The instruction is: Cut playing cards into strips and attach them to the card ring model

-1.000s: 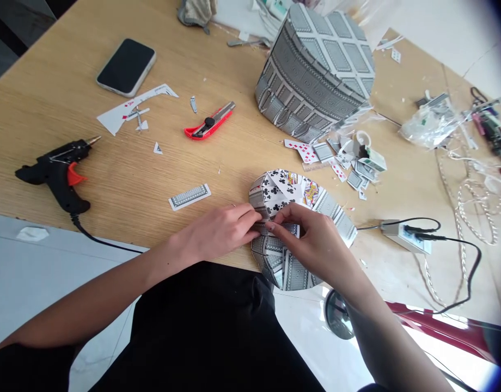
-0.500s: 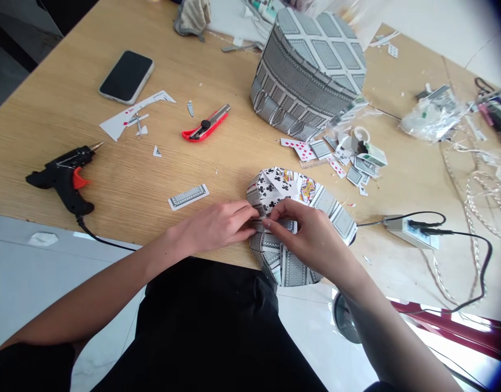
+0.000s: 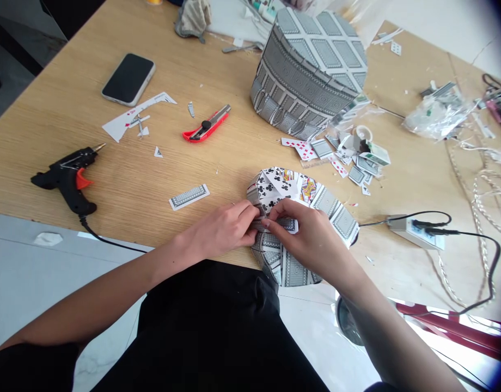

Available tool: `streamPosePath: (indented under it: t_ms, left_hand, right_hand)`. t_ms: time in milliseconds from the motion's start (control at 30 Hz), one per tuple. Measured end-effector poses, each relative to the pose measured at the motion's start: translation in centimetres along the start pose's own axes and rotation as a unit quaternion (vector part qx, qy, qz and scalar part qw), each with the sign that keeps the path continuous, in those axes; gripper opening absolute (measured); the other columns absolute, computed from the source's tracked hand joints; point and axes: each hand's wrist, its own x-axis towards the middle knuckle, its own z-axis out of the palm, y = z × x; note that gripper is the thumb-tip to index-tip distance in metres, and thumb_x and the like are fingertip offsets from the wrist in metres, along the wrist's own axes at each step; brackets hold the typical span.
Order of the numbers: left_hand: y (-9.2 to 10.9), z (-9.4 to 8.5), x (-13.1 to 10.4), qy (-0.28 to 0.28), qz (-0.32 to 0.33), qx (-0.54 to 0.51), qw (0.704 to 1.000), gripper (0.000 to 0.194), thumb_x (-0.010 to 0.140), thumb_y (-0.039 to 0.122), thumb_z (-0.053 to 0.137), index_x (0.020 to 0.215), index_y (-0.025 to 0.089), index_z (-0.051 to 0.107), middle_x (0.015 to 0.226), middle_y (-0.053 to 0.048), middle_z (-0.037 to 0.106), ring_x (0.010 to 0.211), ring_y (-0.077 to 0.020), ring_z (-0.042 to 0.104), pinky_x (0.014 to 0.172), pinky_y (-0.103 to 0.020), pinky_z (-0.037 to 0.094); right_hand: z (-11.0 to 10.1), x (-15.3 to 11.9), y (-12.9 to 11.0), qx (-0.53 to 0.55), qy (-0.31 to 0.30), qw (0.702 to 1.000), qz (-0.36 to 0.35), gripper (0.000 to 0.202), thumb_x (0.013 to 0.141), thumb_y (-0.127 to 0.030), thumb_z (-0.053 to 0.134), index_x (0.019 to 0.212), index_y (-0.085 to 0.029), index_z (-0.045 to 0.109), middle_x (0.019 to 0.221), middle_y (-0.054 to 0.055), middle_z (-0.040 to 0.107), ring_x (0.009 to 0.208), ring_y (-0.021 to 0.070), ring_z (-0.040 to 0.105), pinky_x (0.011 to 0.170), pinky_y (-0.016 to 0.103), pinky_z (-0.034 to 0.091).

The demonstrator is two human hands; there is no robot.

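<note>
A rounded piece built from playing cards (image 3: 296, 268) lies at the table's front edge, partly over it. Across its middle runs a narrow strip of playing card (image 3: 291, 225). My left hand (image 3: 230, 227) is closed at the piece's left side, its fingertips pinching the strip's left end against the edge. From the right, my right hand (image 3: 305, 228) pinches the same strip between thumb and fingers; the fingertips hide part of it. Another cut card strip (image 3: 189, 196) lies flat on the table to the left of my hands.
A black glue gun (image 3: 66, 177) lies at left, its cord trailing over the front edge. Behind are a phone (image 3: 128, 79), a red utility knife (image 3: 207, 124) and card scraps. A large card-covered box (image 3: 307, 76) stands at the back; loose cards (image 3: 356, 175) and a power strip (image 3: 414, 231) lie right.
My left hand has shifted slightly, its fingers a little lower at the strip's end, and more of the strip shows beneath my right hand. The whole view has shifted slightly.
</note>
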Motion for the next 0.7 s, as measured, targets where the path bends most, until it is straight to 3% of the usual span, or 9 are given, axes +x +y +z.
streamPosePath:
  t_ms: [233, 467, 700]
  left_hand:
    - [0.4, 0.0, -0.4, 0.008, -0.045, -0.07, 0.996, 0.017, 0.106, 0.023, 0.066, 0.118, 0.012, 0.067, 0.109, -0.01, 0.074, 0.097, -0.0245, 0.077, 0.086, -0.037, 0.064]
    - [1.1, 0.5, -0.4, 0.085, -0.118, -0.204, 0.968, 0.016, 0.095, 0.01, 0.075, 0.109, 0.016, 0.072, 0.108, -0.007, 0.077, 0.097, -0.0213, 0.076, 0.088, -0.035, 0.062]
    - [1.4, 0.9, -0.7, 0.102, -0.136, -0.254, 0.952, 0.016, 0.095, 0.008, 0.075, 0.109, 0.015, 0.074, 0.109, -0.007, 0.078, 0.099, -0.0198, 0.076, 0.088, -0.032, 0.062]
  right_hand:
    - [0.0, 0.0, 0.0, 0.003, 0.002, 1.0, -0.002, 0.01, 0.099, -0.027, 0.071, 0.091, -0.023, 0.069, 0.085, -0.002, 0.076, 0.074, 0.0152, 0.066, 0.074, 0.029, 0.044]
    - [0.2, 0.0, -0.2, 0.005, 0.0, 1.0, -0.003, 0.01, 0.099, -0.025, 0.071, 0.09, -0.022, 0.069, 0.087, -0.001, 0.077, 0.077, 0.0161, 0.069, 0.075, 0.029, 0.046]
    - [0.0, -0.1, -0.2, -0.003, 0.001, 1.0, 0.003, 0.01, 0.1, -0.027, 0.07, 0.091, -0.022, 0.069, 0.085, -0.001, 0.077, 0.072, 0.0152, 0.066, 0.072, 0.029, 0.045]
